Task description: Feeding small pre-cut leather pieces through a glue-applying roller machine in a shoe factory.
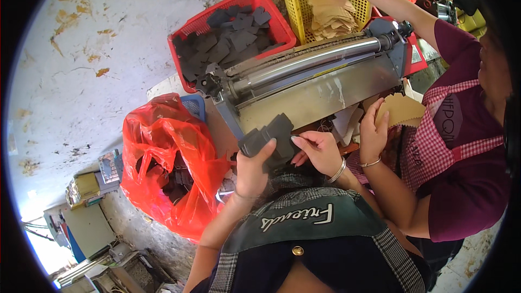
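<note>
My left hand (252, 172) grips a fanned stack of dark grey cut pieces (278, 134), thin and flat like leather or foam sheet, with the thumb across the top. At the right edge of that stack, my right hand (319, 151), with a bangle on the wrist, has its thumb and fingers pinched at the edge of a piece. Both hands are in front of a roller machine (320, 70) with a long shiny metal roller and a flat metal plate. The lower part of the stack is partly hidden by my fingers.
A red plastic bag (168, 130) holding dark pieces stands at left. Behind the machine are a red basket (179, 54) of dark grey pieces and a yellow basket (296, 0) with tan pieces (331, 19). A co-worker at right holds a tan piece (401, 109) and reaches into the yellow basket.
</note>
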Motion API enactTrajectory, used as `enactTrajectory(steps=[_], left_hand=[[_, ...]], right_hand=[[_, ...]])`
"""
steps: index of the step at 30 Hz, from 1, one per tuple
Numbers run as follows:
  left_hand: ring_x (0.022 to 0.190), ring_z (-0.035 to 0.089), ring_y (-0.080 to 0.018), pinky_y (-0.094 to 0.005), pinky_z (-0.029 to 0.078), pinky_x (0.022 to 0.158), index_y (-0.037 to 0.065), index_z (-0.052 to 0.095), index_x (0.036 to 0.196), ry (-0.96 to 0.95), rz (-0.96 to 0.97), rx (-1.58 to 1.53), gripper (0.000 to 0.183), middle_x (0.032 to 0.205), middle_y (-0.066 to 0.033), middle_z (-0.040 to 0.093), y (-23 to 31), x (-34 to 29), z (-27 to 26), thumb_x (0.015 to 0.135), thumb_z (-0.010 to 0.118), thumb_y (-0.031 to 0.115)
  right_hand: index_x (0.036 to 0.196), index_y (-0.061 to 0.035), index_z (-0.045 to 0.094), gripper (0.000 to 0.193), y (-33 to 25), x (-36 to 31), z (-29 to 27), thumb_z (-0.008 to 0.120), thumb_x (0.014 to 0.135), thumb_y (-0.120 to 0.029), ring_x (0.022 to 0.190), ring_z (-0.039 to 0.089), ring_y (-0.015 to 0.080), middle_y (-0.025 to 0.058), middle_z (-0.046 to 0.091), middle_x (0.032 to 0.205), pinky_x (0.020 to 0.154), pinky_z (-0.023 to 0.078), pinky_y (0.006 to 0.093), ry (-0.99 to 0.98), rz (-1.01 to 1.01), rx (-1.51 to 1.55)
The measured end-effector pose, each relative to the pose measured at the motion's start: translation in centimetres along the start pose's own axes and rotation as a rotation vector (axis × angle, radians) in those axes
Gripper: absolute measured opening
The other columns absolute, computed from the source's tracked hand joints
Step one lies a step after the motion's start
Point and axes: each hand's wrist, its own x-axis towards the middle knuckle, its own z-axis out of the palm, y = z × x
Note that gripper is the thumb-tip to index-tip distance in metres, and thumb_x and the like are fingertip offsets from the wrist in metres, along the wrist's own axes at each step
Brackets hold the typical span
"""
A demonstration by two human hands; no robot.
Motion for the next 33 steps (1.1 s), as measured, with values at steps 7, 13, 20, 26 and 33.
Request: enactTrajectory(steps=[7,13,20,26,33], left_hand=[[0.084,0.06,-0.0127,-0.0263,0.047,0.079,-0.002,0.062,0.102,0.207,0.208,0.069,0.022,0.096,-0.0035,0.065,0.3,0.6,-2.3,0.081,0.067,-0.002],[0.088,0.06,-0.0114,-0.0256,0.046,0.081,-0.002,0.063,0.102,0.194,0.184,0.071,0.021,0.096,-0.0037,0.065,-0.3,2.7,-2.4,0.081,0.067,-0.002],[0.093,0.063,-0.0189,-0.0321,0.05,0.087,-0.003,0.057,0.108,0.09,0.07,-0.061,0.025,0.1,-0.0079,0.064,-0.1,2.2,-2.8,0.084,0.063,-0.001],[0.094,0.062,-0.0195,-0.0316,0.05,0.086,-0.003,0.055,0.111,0.025,0.139,-0.031,0.026,0.103,-0.0097,0.063,0.3,2.3,-2.7,0.085,0.059,-0.003],[0.097,0.062,-0.0165,-0.0301,0.051,0.084,-0.003,0.057,0.113,-0.09,-0.031,-0.182,0.028,0.108,-0.0089,0.064,1.2,1.5,-2.3,0.086,0.061,-0.002]], right_hand=[[0.073,0.0071,0.059,0.032,0.6,5.4,-1.8,0.057,0.092,-0.019,0.041,0.059,0.0186,0.0135,0.063,0.062,0.039,0.049,0.0289,0.079,0.093,-0.362],[0.077,0.0056,0.063,0.037,0.4,9.0,0.4,0.059,0.092,-0.028,0.05,0.064,0.0177,0.012,0.066,0.066,0.046,0.051,0.0294,0.039,-0.163,-0.516],[0.069,0.004,0.057,0.035,0.9,7.1,-1.3,0.06,0.092,-0.023,0.048,0.062,0.0168,0.0111,0.06,0.059,0.041,0.05,0.027,0.032,0.143,-0.274],[0.077,0.004,0.059,0.032,-0.9,5.7,1.4,0.061,0.092,-0.024,0.052,0.063,0.0159,0.011,0.063,0.065,0.044,0.052,0.0257,-0.14,-0.061,-0.302],[0.078,0.0059,0.057,0.032,-0.2,5.3,-0.6,0.061,0.092,-0.023,0.051,0.064,0.0199,0.0129,0.063,0.066,0.044,0.053,0.0265,-0.102,0.339,-0.08]])
